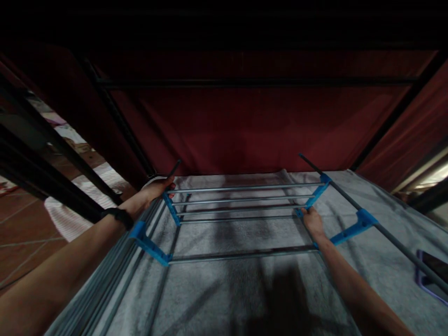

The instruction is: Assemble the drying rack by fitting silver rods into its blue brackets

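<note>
While lying flat on a grey towel (245, 289), the metal rack (241, 203) is being held at both ends: left hand (156, 190) gripping at nine o'clock, right hand (312, 221) clamping at three o'clock.

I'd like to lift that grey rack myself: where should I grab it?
Judging by its shape, grip the rack at the blue brackets on both ends, from outside, where the left hand and right hand already sit. The thin rods between look easier to bend.
</note>
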`<state>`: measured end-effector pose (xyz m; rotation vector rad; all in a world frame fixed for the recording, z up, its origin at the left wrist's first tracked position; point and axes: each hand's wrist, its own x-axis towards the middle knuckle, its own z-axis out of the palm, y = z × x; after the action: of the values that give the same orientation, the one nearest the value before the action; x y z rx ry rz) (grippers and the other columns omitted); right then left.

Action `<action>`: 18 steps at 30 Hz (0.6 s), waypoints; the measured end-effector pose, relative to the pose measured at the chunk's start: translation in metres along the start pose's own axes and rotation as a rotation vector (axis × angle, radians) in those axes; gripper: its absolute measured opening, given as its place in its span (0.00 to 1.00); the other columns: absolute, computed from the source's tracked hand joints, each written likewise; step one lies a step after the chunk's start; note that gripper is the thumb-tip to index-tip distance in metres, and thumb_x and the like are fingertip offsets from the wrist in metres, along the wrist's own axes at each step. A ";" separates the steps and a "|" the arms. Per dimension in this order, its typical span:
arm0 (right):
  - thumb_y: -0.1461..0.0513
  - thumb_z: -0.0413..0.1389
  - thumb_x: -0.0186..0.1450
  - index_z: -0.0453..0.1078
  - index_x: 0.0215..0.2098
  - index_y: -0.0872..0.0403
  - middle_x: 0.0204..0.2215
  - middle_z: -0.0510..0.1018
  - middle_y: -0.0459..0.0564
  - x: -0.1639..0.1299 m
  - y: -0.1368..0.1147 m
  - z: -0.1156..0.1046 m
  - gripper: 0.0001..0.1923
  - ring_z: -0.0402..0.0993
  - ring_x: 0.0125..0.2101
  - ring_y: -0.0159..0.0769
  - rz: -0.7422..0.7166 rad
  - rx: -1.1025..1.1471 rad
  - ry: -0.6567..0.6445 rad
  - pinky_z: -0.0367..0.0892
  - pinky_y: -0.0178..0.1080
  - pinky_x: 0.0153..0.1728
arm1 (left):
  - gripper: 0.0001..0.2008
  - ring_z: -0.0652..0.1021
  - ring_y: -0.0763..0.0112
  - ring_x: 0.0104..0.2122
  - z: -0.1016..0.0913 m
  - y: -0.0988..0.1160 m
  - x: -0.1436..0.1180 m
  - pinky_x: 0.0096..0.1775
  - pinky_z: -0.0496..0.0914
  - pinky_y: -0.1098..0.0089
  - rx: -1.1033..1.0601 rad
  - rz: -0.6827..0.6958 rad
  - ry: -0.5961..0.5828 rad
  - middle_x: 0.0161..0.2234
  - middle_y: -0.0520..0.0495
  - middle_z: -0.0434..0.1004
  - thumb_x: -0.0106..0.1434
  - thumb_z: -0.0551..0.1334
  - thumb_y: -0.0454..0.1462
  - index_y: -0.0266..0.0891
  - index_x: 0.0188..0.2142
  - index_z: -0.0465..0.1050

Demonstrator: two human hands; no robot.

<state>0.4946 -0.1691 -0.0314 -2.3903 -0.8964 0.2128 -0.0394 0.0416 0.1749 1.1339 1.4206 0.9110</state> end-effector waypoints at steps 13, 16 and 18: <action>0.57 0.47 0.75 0.70 0.56 0.57 0.39 0.82 0.58 -0.006 0.010 0.016 0.18 0.79 0.41 0.48 0.029 0.023 0.030 0.65 0.40 0.39 | 0.18 0.72 0.66 0.16 -0.002 -0.008 0.006 0.18 0.66 0.69 0.186 0.009 0.049 0.20 0.48 0.74 0.67 0.63 0.52 0.41 0.30 0.74; 0.57 0.47 0.75 0.70 0.55 0.58 0.39 0.82 0.59 -0.005 0.013 0.020 0.18 0.79 0.40 0.47 0.017 0.013 0.040 0.64 0.40 0.38 | 0.19 0.73 0.65 0.17 0.001 -0.007 0.001 0.21 0.69 0.67 0.215 0.026 0.061 0.21 0.48 0.74 0.68 0.62 0.54 0.42 0.31 0.74; 0.57 0.46 0.75 0.70 0.55 0.57 0.39 0.82 0.59 -0.005 0.014 0.022 0.18 0.78 0.40 0.47 0.017 0.013 0.051 0.64 0.40 0.38 | 0.19 0.75 0.64 0.19 0.004 -0.005 -0.002 0.23 0.71 0.66 0.240 0.038 0.099 0.22 0.48 0.74 0.68 0.61 0.54 0.42 0.32 0.74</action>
<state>0.4916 -0.1711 -0.0576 -2.3809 -0.8497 0.1632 -0.0364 0.0385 0.1701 1.3128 1.6267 0.8485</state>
